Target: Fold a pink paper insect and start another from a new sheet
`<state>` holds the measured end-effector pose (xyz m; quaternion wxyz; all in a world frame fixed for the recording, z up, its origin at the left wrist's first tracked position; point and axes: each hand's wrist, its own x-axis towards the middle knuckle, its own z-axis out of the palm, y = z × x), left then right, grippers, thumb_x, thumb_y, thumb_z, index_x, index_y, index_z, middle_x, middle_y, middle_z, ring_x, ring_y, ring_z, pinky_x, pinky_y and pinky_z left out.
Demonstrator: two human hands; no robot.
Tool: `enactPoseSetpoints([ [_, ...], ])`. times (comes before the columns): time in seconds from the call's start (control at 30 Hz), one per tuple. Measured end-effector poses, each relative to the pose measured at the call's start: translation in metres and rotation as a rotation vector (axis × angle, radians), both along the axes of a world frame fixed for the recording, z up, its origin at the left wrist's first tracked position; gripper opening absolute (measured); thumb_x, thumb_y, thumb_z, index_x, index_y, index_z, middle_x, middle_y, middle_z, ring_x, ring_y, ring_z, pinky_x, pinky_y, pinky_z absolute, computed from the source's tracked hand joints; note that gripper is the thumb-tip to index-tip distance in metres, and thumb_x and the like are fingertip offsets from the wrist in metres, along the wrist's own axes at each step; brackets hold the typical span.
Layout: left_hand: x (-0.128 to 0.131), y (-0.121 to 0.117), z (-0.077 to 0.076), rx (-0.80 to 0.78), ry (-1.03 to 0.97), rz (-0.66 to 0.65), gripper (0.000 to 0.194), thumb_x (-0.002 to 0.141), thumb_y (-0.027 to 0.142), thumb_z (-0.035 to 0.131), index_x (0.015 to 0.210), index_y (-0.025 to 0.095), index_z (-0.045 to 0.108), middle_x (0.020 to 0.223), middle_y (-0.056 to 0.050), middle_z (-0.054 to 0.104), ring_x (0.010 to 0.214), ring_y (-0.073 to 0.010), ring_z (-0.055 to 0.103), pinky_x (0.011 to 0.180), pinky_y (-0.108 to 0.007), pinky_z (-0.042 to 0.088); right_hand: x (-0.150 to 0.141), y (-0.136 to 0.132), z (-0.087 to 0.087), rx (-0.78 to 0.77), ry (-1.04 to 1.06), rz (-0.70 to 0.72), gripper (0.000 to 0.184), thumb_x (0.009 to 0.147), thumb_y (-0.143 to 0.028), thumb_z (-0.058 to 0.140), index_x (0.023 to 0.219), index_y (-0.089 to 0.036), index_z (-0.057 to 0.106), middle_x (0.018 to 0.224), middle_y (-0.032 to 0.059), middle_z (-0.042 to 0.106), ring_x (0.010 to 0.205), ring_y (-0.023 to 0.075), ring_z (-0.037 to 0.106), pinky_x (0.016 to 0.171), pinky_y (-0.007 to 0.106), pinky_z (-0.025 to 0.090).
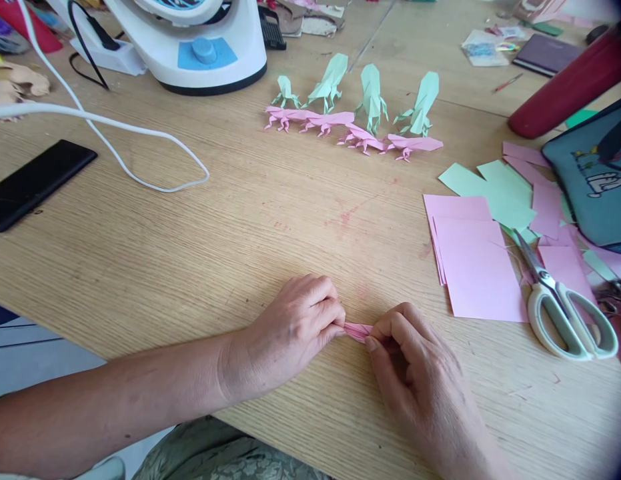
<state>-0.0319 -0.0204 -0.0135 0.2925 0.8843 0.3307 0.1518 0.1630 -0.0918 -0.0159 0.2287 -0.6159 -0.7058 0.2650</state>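
Note:
Between my two hands, just above the table's near side, is a narrow strip of folded pink paper (357,331). My left hand (303,323) pinches its left end, with the fingers curled over it. At the other end, the thumb and forefinger of my right hand (415,363) grip the paper. Only the short middle part shows; both ends are hidden by fingers. Farther back stand several folded paper figures: green origami figures (371,93) behind a row of pink ones (363,139). A stack of pink paper sheets (477,267) lies to the right of my hands.
Scissors (565,313) with pale handles rest on pink scraps at the right, near green paper pieces (505,193) and a blue pouch (595,180). A red cylinder (565,87) lies behind. At left are a black phone (37,183), a white cable (155,133) and a white fan (205,53).

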Motion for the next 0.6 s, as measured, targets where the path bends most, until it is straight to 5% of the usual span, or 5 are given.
enactPoseSetpoints([
  [0.6,0.0010,0.0024,-0.0006,-0.046,-0.036,0.034,0.012,0.089,0.010,0.053,0.080,0.015,0.059,0.092,-0.004,0.054,0.086,-0.0155,0.052,0.082,-0.031,0.044,0.0042,-0.0003,-0.0012,0.014,0.023,0.022,0.014,0.093,-0.017,0.048,0.082,-0.021,0.055,0.078,0.0021,0.055,0.067,0.0147,0.052,0.059,0.027,0.041],
])
